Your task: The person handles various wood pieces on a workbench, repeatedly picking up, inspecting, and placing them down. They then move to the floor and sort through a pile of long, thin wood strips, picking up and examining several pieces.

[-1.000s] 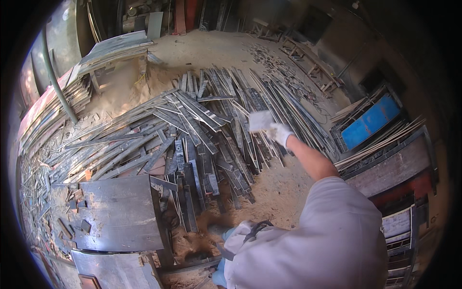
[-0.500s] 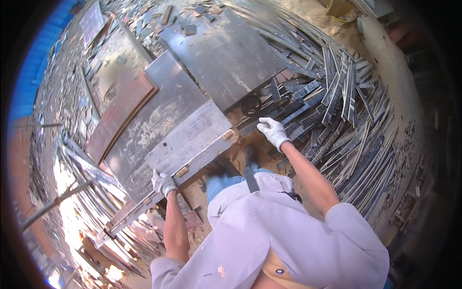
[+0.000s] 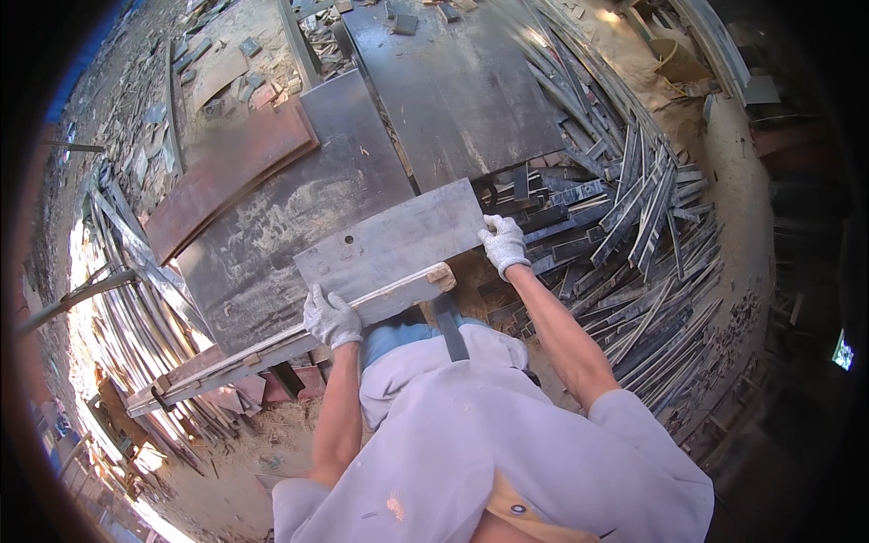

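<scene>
Over the dark worktop [image 3: 362,136], free space is offered beyond the grey board [image 3: 407,231]. On the left, low passage is obstructed by reddish boards [image 3: 231,176]; on the right, by heaped strips [image 3: 639,226].

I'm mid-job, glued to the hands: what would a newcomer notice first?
The grey board with a hole stands out first, mid-picture, left hand at its near left corner, right hand at its right end. Next come the heap of dark strips on the right and the reddish-brown panel on the left.

Left hand [image 3: 332,319], right hand [image 3: 503,246] apart
</scene>
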The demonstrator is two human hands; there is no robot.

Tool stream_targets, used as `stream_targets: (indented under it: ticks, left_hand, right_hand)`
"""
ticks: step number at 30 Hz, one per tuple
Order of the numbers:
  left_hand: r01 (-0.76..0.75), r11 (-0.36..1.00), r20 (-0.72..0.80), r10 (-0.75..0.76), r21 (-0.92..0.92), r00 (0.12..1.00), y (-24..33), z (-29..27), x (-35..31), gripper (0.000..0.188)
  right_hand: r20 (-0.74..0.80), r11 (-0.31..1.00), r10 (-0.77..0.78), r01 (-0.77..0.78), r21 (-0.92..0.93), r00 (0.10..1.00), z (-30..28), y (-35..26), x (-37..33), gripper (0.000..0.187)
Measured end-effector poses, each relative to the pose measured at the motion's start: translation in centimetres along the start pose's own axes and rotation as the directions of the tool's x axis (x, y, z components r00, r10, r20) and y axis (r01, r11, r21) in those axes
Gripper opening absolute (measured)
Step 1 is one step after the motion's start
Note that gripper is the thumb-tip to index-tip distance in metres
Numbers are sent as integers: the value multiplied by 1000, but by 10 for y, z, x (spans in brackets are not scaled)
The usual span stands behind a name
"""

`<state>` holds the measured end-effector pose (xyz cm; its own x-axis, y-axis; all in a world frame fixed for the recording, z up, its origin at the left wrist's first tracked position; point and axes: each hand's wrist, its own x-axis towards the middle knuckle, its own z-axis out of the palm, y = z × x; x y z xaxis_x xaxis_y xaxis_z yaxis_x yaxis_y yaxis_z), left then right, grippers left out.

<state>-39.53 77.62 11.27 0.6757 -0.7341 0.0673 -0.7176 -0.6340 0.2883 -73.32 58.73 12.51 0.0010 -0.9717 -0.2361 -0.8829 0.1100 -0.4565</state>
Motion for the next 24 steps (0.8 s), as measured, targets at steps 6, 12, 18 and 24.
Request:
stream_targets:
  ticks: [6,12,18,24]
  left_hand:
    - [-3,1000,-25,2,-4,1000,3,1,12,43]
    - [32,999,-100,-34,-17,994,-8,20,21,39]
    - [65,998,-159,-64,0,985,2,13,24,37]
    - [125,992,-132,-125,-8,983,17,0,18,37]
  right_hand:
    - [-56,998,-52,50,-41,997,11,-1,6,35]
    - [-41,977,-146,138,-161,988,18,-14,21,39]
    - [10,965,-168,167,-201,986,9,-35,26,46]
    - [26,952,-213,213,-222,977,2,-32,40,45]
